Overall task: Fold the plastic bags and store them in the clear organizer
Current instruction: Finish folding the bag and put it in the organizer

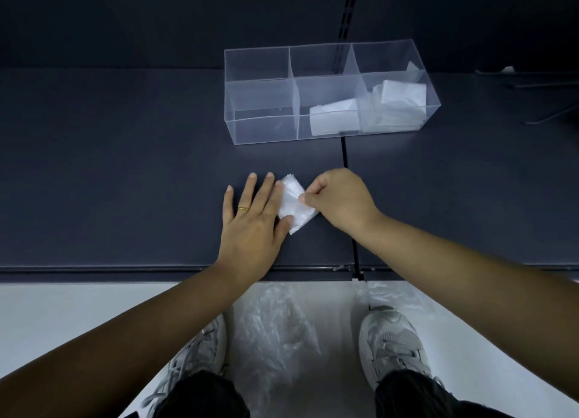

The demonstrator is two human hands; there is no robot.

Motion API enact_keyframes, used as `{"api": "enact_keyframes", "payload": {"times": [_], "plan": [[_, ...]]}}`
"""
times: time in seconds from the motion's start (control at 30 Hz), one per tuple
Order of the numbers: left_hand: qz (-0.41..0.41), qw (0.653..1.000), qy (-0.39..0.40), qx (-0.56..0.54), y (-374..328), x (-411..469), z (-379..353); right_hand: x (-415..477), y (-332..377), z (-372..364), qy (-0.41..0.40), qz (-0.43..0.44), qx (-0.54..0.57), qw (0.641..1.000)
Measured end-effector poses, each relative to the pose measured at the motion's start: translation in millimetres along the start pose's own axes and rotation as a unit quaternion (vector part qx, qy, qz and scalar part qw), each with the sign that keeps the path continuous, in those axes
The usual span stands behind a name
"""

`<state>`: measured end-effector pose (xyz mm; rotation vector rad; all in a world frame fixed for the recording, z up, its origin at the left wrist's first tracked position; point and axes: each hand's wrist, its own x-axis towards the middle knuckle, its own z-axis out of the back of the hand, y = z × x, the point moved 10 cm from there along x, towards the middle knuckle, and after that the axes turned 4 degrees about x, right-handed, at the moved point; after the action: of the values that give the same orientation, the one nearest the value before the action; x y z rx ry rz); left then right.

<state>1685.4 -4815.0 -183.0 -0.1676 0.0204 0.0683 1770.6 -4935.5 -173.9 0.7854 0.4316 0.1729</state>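
Head: small white bag [293,204], apparently folded

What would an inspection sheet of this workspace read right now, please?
Surface: dark shelf, with hands working near its front edge.
Job's things: folded bag on the shelf; clear organizer behind it, with stored bags in its middle and right compartments.
Clutter: loose plastic bags on the pale floor between the shoes.
Grippers: left hand presses flat on the folded bag; right hand pinches its edge.
Cables: nothing seen.
Surroundings: dark back wall.

One head-worn wide-angle view looks steeply down, close over the dark shelf [125,167].
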Motion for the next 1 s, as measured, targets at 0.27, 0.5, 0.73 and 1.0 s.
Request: {"api": "enact_keyframes", "payload": {"times": [0.27, 0.5, 0.73, 1.0], "plan": [[0.012, 0.998, 0.050, 0.044, 11, 2, -10, -32, 0, 0, -0.128, 0.115, -0.189, 0.967], [0.014, 0.997, 0.065, 0.050, 12, 2, -13, -28, -4, 12, -0.156, 0.103, -0.176, 0.966], [0.036, 0.997, 0.053, 0.039, 9, -1, -11, -30, 1, -5, -0.106, 0.076, -0.133, 0.983], [0.112, 0.966, 0.057, -0.226, 7, -19, 2, -33, 13, -5, 0.013, 0.053, 0.097, 0.994]]}}
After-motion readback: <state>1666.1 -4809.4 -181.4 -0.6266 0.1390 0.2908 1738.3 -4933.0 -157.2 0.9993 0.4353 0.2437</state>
